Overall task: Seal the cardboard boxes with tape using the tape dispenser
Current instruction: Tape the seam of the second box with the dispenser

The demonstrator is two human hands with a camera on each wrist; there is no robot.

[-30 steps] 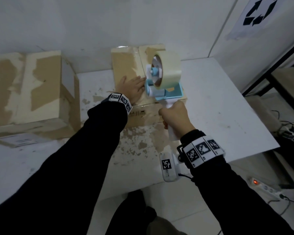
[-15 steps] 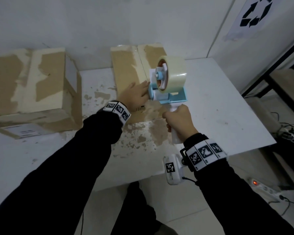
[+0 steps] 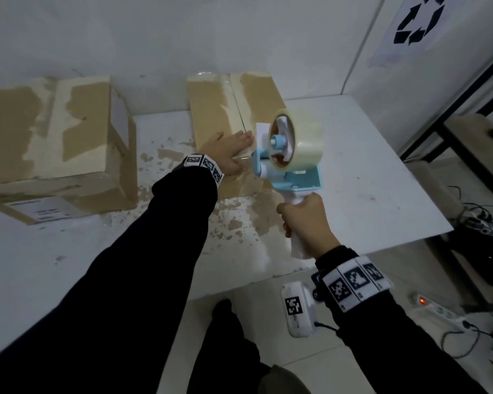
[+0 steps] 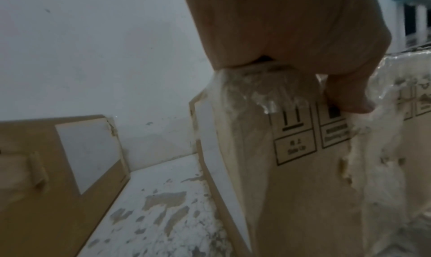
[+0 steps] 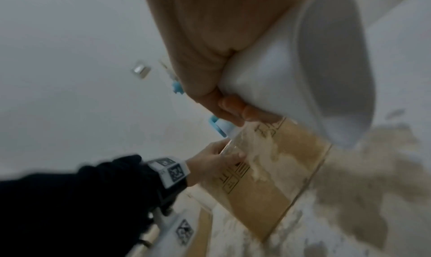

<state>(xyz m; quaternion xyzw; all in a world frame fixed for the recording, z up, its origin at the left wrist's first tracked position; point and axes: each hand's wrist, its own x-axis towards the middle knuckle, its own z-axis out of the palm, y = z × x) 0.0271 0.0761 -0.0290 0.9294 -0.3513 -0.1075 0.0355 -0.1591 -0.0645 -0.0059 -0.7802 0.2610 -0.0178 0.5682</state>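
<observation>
At the table's (image 3: pixel 353 194) back edge, the left hand (image 3: pixel 228 155) lies flat on the middle box (image 3: pixel 211 109), the right hand (image 3: pixel 305 220) grips the tape dispenser (image 3: pixel 291 155) at its near edge — seam strip apparently just completed, second box (image 3: pixel 54 137) left.

All three views are dim and grey, lit by flat, diffuse light with no clear source and only soft shadows. The head view is fairly sharp in the middle, though straight lines bow toward its edges. A faint sheen sits on the tape roll (image 3: pixel 302 137). Both wrist views are grainy and soft; the right wrist view smears with motion blur, and the white handle (image 5: pixel 303 61) close to its lens is out of focus.
</observation>
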